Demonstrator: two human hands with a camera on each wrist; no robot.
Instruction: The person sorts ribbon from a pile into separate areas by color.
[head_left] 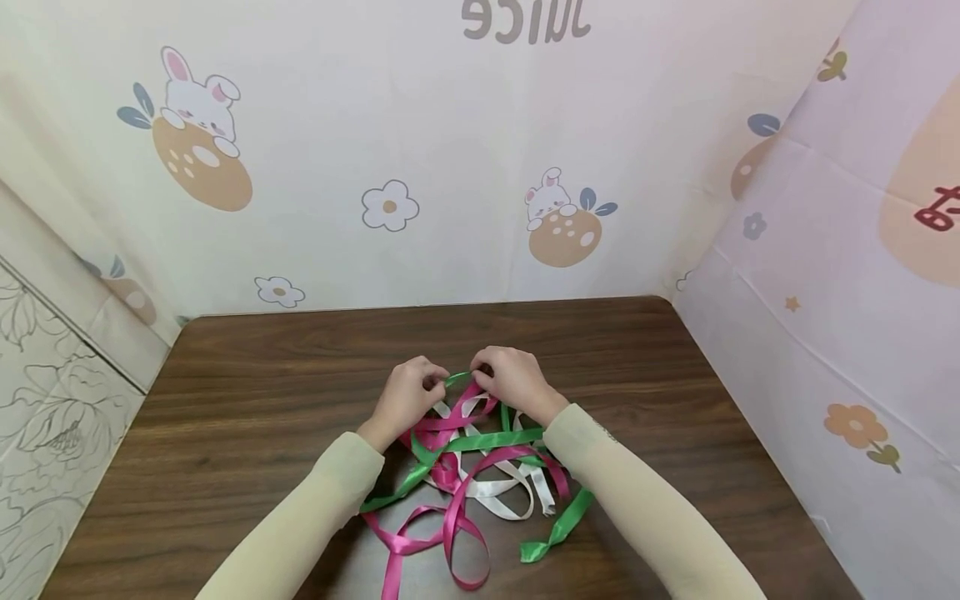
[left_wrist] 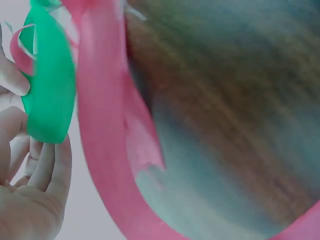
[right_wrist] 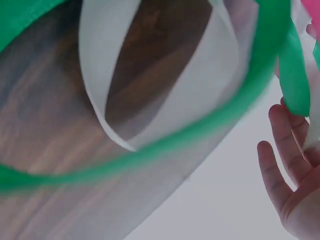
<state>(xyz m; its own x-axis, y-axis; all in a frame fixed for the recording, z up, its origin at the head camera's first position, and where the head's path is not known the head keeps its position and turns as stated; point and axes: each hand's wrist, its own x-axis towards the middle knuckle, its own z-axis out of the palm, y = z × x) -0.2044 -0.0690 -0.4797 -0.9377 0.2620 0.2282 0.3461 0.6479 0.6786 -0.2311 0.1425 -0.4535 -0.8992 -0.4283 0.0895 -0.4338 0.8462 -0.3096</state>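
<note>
A short stretch of green ribbon (head_left: 457, 377) spans the small gap between my two hands at the top of a loose tangle. My left hand (head_left: 408, 396) pinches its left end between thumb and fingers; the left wrist view shows the green ribbon (left_wrist: 50, 85) at those fingertips. At its right end, my right hand (head_left: 513, 382) pinches with thumb and forefinger, its other fingers (right_wrist: 287, 145) spread in the right wrist view. Pink ribbon (head_left: 457, 500) and white ribbon (head_left: 491, 489) loop through the green below the hands. Where the strands cross under the hands is hidden.
The tangle lies on a dark wood-grain table (head_left: 285, 400). A green ribbon tail (head_left: 562, 529) lies near the right forearm, and a pink tail (head_left: 393, 571) runs toward the near edge. Behind stands a pale printed curtain (head_left: 465, 250).
</note>
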